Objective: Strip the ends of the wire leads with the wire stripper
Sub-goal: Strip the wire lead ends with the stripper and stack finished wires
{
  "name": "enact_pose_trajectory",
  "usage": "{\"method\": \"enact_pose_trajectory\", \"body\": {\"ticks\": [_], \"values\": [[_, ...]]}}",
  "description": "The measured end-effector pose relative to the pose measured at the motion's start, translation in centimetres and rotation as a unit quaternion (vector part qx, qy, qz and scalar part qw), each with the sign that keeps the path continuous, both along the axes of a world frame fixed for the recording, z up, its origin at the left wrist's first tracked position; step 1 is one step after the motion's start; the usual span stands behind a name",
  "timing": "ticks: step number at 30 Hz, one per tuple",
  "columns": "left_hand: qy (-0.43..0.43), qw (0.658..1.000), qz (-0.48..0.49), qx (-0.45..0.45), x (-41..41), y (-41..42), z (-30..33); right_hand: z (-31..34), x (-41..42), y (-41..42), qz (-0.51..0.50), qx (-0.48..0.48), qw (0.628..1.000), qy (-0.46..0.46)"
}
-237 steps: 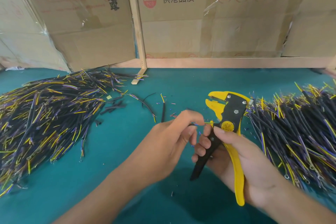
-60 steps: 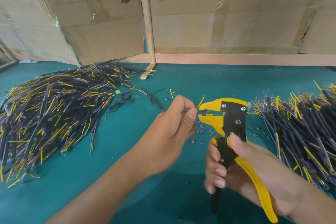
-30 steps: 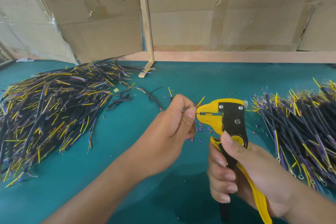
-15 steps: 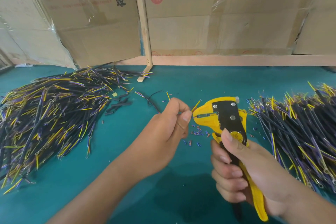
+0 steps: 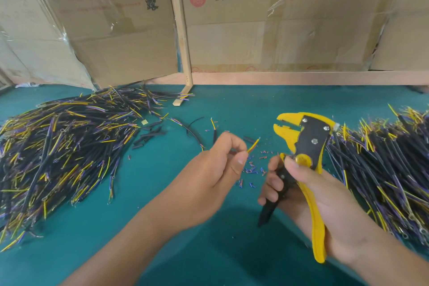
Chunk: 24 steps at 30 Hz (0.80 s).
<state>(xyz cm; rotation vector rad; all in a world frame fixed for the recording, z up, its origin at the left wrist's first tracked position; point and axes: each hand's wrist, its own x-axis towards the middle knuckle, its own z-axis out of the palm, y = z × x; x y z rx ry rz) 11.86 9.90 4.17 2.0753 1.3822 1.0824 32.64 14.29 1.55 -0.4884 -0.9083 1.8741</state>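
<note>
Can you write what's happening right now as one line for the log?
left hand: pinching yellow wire lead | right hand: gripping wire stripper, open, clear of lead | insulation bits on green table

My stripper is yellow and black; the wires black, yellow, purple, on a teal table

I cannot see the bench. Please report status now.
Left hand pinches yellow wire lead. Right hand grips wire stripper, head open, apart from lead. Nothing between.
</note>
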Motion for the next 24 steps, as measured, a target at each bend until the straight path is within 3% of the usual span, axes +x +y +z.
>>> {"method": "enact_pose_trajectory", "body": {"ticks": [1, 6, 12, 24], "values": [[0.006, 1.0, -0.007, -0.012, 0.3, -0.1, -0.1, 0.6, -1.1, -1.1, 0.037, 0.011, 0.998, -0.049], [0.049, 0.998, -0.032, -0.036, 1.4, -0.6, -0.4, 0.8, -1.1, -0.9, 0.002, 0.029, 0.994, -0.103], [0.037, 0.998, -0.036, -0.026, 1.9, -0.7, -0.2, 0.5, -1.0, -0.9, 0.01, 0.112, 0.977, -0.179], [0.066, 0.997, -0.03, -0.014, 1.8, -0.8, 0.2, 0.3, -0.9, -0.8, -0.036, 0.152, 0.956, -0.249]]}}
